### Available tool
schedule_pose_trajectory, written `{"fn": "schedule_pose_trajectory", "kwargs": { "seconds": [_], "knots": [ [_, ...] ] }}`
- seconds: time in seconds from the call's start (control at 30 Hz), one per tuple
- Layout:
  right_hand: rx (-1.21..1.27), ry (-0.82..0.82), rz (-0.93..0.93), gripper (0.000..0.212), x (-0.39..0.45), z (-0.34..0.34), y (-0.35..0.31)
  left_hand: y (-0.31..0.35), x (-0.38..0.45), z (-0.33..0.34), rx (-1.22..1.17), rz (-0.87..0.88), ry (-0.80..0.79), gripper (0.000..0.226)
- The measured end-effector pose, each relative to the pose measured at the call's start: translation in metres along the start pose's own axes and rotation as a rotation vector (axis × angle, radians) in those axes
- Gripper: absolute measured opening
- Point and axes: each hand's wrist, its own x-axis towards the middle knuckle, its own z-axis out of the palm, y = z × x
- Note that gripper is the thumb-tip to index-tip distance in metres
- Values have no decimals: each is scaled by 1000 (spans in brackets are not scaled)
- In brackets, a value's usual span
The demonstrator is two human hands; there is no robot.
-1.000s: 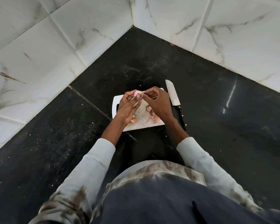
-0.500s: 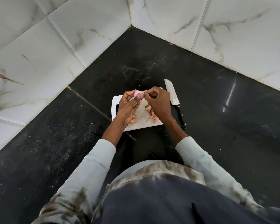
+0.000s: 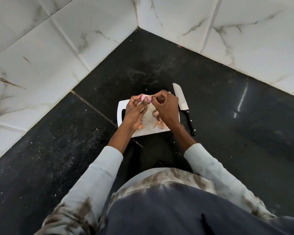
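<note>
A small pink onion (image 3: 146, 99) is held above a white cutting board (image 3: 120, 116) that lies on the black counter. My left hand (image 3: 134, 111) grips the onion between thumb and fingers. My right hand (image 3: 165, 107) pinches a bit of skin at the onion's right side. Brownish peel scraps (image 3: 157, 116) lie on the board below my hands. A knife (image 3: 182, 106) with a black handle lies flat just right of the board, its blade pointing away from me.
White marble-tiled walls (image 3: 75, 48) meet in a corner behind the board. The black counter (image 3: 227, 124) stretches to the right and left, speckled with crumbs on the left. My light sleeves and dark apron fill the bottom of the view.
The hands have stayed over the board with the onion. My right fingers have shifted slightly at the onion's skin; the view has tilted a little.
</note>
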Motion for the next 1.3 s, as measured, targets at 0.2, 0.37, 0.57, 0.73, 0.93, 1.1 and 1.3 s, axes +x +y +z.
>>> {"fn": "schedule_pose_trajectory", "kwargs": {
  "seconds": [0.2, 0.37, 0.57, 0.73, 0.93, 1.1, 1.3],
  "knots": [
    [-13, 16, 2, 14, 1, 1, -3, 2, -1, 0, -33, -24, -7, 19],
    [-32, 13, 1, 7, 2, 1, -3, 6, -6, 0, -46, -36, -33, 36],
    [-32, 3, 8, 11, 3, 0, -4, 3, -3, -4, -94, -82, -40, 20],
    [12, -7, -23, 14, 0, -6, -9, 3, -2, -1, -108, -103, -31, 15],
    [23, -11, -27, 13, -1, -5, -8, 3, -3, -4, -28, -77, -11, 41],
    [22, -11, -40, 5, -2, -4, -6, 4, -6, -7, 35, -19, -10, 70],
    [-31, 25, 2, 17, -3, 1, -6, 5, -7, -5, 81, 2, -1, 52]
  ]
}}
